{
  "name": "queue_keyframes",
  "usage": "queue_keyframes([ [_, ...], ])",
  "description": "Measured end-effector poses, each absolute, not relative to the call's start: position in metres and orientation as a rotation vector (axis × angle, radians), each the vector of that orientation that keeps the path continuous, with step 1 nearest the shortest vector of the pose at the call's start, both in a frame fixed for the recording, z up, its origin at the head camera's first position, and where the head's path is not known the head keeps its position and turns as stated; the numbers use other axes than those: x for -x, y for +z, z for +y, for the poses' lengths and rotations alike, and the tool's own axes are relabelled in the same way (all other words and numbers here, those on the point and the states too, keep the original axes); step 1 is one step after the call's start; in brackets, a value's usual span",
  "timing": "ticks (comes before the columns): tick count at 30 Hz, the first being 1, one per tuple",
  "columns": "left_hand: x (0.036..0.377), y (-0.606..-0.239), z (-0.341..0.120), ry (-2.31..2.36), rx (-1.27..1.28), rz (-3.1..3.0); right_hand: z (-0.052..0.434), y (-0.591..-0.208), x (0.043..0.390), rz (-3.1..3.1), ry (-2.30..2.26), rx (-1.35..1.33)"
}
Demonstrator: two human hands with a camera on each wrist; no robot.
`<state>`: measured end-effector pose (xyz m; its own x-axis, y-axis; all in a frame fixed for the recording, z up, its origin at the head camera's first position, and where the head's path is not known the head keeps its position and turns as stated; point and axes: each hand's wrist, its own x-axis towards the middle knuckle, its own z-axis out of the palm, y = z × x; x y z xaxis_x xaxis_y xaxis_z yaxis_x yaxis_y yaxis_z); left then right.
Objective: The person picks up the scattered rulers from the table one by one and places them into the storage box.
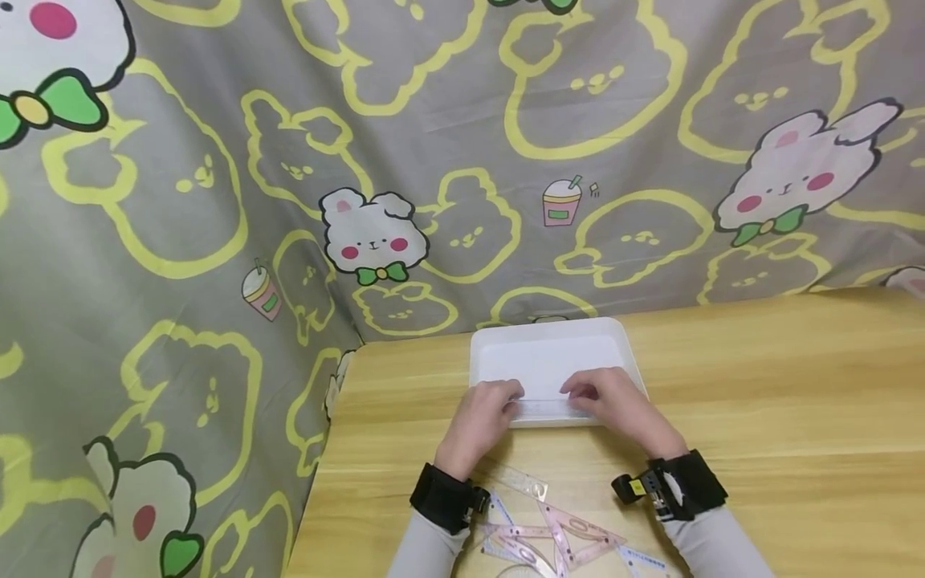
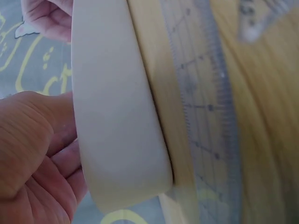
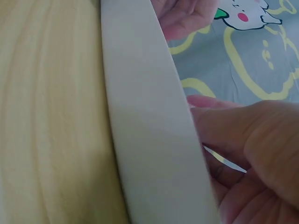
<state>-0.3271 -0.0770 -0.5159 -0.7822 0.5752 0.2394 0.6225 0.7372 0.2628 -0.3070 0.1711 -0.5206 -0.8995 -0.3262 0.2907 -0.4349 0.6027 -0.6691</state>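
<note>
"When you checked the head view, where was the ruler (image 1: 545,408)?"

"It was clear, and it spanned the gap between the two hands at the near side of the white tray (image 1: 549,353). Whether it touched the tray's floor could not be told."

"And the grip?"

"As far as the head view showed, the left hand (image 1: 480,417) pinched one end and the right hand (image 1: 617,401) pinched the other, fingers bent. The wrist views (poorly placed for this, with the tray's wall in front) hid the fingertips."

"Your finding on handling?"

"I judged it light, fairly stiff plastic, slick on its faces, and liable to crack if bowed hard. The ends were the sound place to hold it, thumb against fingers, with even, gentle pressure and no twist."

"Anything nearby?"

"On the table (image 1: 405,417), outside the tray and toward the person, lay a loose ruler (image 1: 522,482) and a pink set square (image 1: 600,550), the latter among other clear pieces that overlapped. Neither hand touched them."
</note>
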Motion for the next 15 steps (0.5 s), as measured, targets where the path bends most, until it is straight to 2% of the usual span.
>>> queue_keyframes([
  [15,0.327,-0.518,-0.078,-0.467,0.995,-2.854,0.155,-0.535,0.31,-2.728,1.098,-0.55],
])
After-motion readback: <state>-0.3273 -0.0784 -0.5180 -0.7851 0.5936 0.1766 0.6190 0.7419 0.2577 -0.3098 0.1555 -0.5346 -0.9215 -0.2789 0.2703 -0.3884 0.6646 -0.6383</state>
